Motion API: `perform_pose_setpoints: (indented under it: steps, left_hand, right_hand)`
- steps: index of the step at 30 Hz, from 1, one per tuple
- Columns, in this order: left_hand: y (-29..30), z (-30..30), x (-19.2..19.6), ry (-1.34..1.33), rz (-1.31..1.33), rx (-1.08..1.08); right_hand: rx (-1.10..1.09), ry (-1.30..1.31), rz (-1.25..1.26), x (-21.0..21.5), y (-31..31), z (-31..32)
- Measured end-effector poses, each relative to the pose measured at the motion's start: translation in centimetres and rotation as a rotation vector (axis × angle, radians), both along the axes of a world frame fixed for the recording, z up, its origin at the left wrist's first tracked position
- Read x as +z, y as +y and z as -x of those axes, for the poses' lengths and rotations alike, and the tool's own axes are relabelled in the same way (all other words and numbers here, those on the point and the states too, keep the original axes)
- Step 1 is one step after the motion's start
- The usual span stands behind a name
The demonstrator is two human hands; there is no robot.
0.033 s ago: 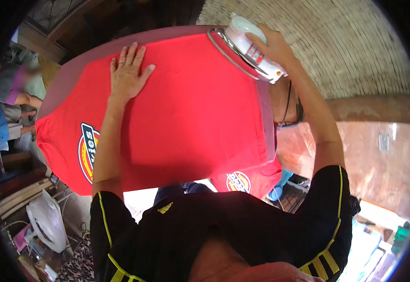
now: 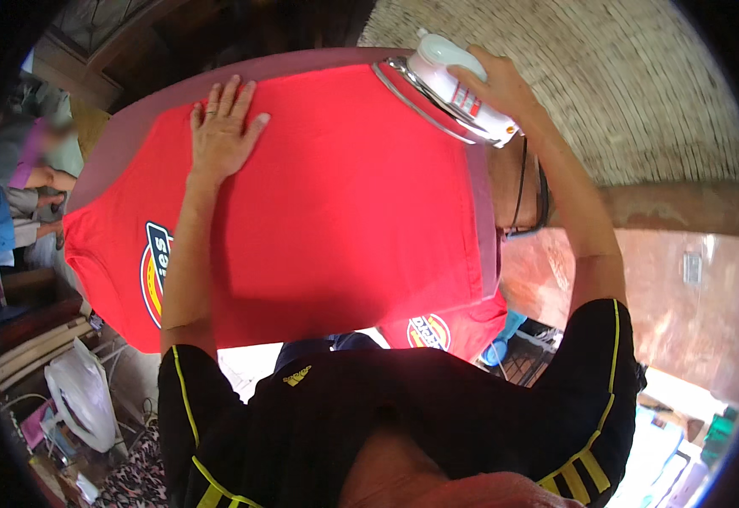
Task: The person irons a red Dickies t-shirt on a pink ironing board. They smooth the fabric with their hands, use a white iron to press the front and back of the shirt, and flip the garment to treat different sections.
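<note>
A red T-shirt lies spread over an ironing board with a mauve cover. It looks mostly smooth, with a printed emblem at its left part. My left hand rests flat on the shirt's far left area, fingers spread. At the far right corner, my right hand is wrapped round the handle of a white clothes iron with a shiny metal base. The iron sits along the shirt's far right edge. Its soleplate is hidden from above.
A dark cord hangs behind the iron. Another red garment with an emblem hangs below the board's near right side. A slatted mat covers the far right. At left are a person and a white plastic bag.
My left hand has shifted slightly to the left on the shirt. The iron and my right hand have hardly moved.
</note>
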State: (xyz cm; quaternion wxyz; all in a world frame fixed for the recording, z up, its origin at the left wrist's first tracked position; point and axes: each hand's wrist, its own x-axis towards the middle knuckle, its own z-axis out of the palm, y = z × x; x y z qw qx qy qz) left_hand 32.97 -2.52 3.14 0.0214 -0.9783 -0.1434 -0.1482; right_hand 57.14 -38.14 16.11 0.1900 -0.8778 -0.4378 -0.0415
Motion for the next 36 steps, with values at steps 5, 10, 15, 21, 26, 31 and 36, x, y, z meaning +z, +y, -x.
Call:
perform_pose_setpoints:
  steps: [5, 10, 15, 21, 26, 31, 36]
  left_hand:
    - [8.0, 1.6, -0.3, -0.089, -0.077, 0.103]
    - [11.3, 2.7, 1.3, -0.247, 0.019, 0.030]
    - [14.1, 3.6, 0.7, -0.386, 0.195, -0.129]
    - [13.8, 4.0, -0.3, -0.460, 0.539, -0.010]
    - [13.6, 4.6, 0.0, -0.529, 0.443, -0.014]
    - [14.8, 5.2, 0.2, -0.524, 0.493, -0.072]
    - [15.0, 7.0, 0.3, -0.477, 0.705, 0.032]
  right_hand:
    - [0.209, -0.057, 0.052, -0.2, 1.2, -4.7]
    - [0.346, -0.095, 0.043, 0.3, 3.0, -6.3]
    - [0.357, -0.081, 0.027, 0.3, 7.2, -4.7]
    - [0.480, -0.081, 0.083, 0.4, 14.5, -0.6]
    - [0.547, -0.216, 0.057, 0.3, 22.0, 5.6]
    - [0.518, -0.192, 0.012, -0.9, 28.6, 9.1]
    - [0.480, -0.150, 0.094, -1.1, 31.2, 10.9]
